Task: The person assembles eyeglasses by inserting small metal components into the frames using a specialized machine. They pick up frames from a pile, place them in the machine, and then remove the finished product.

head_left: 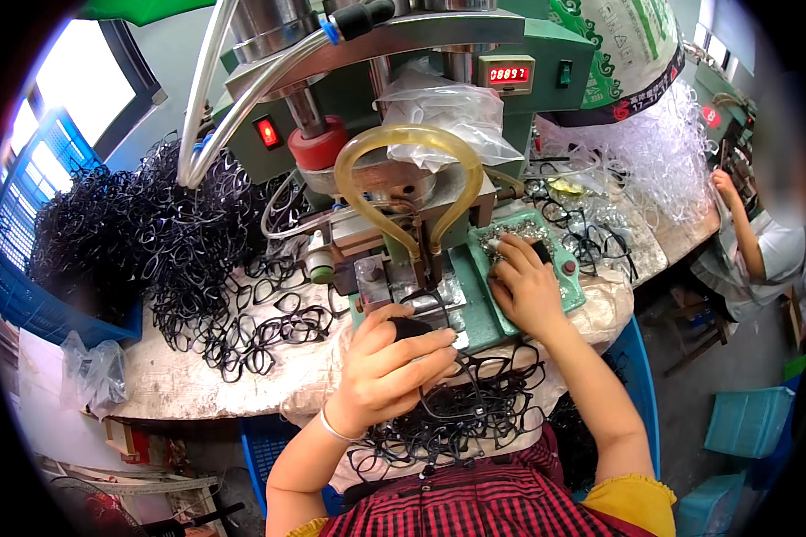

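A black eyeglass frame (425,331) sits pinched in the left hand (390,367), whose fingers are curled together around it, just in front of the green press machine (394,134) at the near edge of the bench (188,385). Part of the frame reaches forward onto the machine's metal work plate (439,300), below the pressing head. The right hand (524,286) lies palm down on the shallow green tray (571,291) at the machine's right side, fingers bent and close together over the small metal parts (510,231) heaped in it; whether it grips one of them cannot be told.

A yellowish hose loop (403,148) arches over the front of the machine, with a crumpled clear plastic bag (448,112) above it and a red lit counter display (509,74) higher up. More black frames (475,403) are piled in the person's lap below the bench edge. Loose frames (251,331) lie spread on the left part of the bench, and a big tangled heap of them (125,233) fills the far left corner beside a blue crate (36,304). On the far right of the bench lies a mound of clear plastic frames (654,152), near another person (761,242) seated past the right end.
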Demonstrator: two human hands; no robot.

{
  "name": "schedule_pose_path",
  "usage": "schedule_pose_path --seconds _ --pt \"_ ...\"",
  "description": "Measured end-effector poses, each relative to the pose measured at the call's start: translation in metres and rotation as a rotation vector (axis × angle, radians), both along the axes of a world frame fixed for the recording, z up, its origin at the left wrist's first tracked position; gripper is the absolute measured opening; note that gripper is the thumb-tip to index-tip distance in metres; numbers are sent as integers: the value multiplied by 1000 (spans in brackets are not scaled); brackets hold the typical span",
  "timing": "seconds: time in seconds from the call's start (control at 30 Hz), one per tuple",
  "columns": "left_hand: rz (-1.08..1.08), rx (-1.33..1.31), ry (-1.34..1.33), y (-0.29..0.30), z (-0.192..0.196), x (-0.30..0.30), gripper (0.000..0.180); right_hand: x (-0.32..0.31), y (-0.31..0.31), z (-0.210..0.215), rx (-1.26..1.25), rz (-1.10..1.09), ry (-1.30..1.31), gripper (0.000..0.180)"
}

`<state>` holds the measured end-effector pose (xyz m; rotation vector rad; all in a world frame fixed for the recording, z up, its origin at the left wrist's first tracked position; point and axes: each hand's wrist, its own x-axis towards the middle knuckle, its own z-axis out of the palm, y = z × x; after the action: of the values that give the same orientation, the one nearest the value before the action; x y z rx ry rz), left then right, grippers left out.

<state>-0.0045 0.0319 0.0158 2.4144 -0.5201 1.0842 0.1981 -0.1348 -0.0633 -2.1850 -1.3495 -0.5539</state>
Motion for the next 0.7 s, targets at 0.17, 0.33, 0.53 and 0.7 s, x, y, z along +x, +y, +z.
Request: schedule_pose_path --seconds 0.17,0.33,0.53,0.7 --pt "248 -71 -1 -16 -17 -44 26 17 0 -5 343 -123 156 10" --pt "908 -194 -301 26 -30 -120 13 7 -45 -36 1079 -207 982 9" --pt "1015 -8 -3 106 -11 -72 12 16 23 -31 1033 -157 1027 20" --pt "1113 246 571 142 -85 -26 16 -5 27 -4 823 -117 997 20"
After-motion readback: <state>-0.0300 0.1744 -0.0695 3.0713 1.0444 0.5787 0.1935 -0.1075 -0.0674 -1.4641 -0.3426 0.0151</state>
